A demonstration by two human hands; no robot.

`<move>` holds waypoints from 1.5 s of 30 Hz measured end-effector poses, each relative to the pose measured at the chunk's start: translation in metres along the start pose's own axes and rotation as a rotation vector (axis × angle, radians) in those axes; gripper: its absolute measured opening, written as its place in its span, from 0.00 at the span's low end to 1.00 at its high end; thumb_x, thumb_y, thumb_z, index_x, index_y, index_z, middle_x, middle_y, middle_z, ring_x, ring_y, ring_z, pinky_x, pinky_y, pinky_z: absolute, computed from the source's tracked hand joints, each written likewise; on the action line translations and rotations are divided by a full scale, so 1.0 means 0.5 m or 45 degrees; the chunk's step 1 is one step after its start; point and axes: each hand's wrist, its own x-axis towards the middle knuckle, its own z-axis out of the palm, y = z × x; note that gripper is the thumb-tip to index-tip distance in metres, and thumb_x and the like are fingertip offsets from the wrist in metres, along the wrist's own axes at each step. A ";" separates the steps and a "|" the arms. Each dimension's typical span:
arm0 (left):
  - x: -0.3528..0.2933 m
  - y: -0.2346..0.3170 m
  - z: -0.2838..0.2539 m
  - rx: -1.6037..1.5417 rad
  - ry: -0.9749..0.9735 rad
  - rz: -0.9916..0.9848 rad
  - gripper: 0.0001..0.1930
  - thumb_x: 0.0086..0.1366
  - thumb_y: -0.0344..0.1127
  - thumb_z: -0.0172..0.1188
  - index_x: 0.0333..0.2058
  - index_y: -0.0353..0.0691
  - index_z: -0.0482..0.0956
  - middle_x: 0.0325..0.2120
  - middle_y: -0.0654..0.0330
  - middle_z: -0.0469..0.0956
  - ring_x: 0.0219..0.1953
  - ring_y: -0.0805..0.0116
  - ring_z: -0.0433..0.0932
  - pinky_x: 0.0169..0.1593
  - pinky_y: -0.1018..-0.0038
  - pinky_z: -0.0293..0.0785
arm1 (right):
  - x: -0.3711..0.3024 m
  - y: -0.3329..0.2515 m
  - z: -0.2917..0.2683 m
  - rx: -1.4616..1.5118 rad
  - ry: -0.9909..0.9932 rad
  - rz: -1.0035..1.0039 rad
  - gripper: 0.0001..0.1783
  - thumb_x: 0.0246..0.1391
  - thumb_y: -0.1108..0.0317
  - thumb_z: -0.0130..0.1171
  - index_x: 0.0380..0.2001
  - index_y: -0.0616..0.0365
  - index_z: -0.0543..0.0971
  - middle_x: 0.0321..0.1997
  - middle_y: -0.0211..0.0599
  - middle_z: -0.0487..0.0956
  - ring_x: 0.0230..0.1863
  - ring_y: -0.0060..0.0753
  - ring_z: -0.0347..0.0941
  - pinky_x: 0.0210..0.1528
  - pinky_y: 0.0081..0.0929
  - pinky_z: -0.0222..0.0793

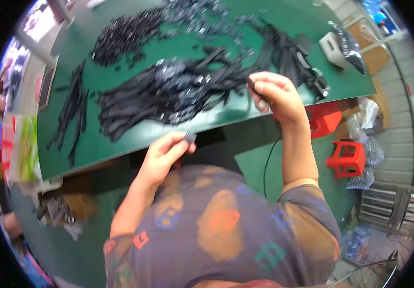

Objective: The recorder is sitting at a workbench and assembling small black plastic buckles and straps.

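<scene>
My left hand (164, 152) is closed near the front edge of the table, thumb and fingers pinching a small dark grey piece (190, 137). Raised over the edge further right, my right hand (280, 96) grips a small black piece (251, 84), its exact kind too blurred to tell. Between and beyond both hands lies a large bundle of black straps (130, 103). Shiny dark plastic pieces (188, 86) are scattered across that bundle. Nearest to my right hand, more black straps (284, 53) trail toward the back right.
The green table (106, 151) also bears a heap of small black parts (125, 36), loose shiny pieces (200, 14) and separate straps (72, 108) at the left. A white container (334, 50) stands far right. Red stools (347, 159) are below the table's right side.
</scene>
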 end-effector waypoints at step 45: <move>-0.047 -0.028 -0.045 -0.271 0.074 0.173 0.10 0.70 0.34 0.57 0.46 0.37 0.80 0.30 0.70 0.74 0.31 0.81 0.67 0.40 0.81 0.68 | -0.046 0.174 0.284 -0.801 -0.053 -0.892 0.09 0.55 0.69 0.65 0.39 0.60 0.81 0.33 0.38 0.77 0.34 0.41 0.73 0.35 0.33 0.69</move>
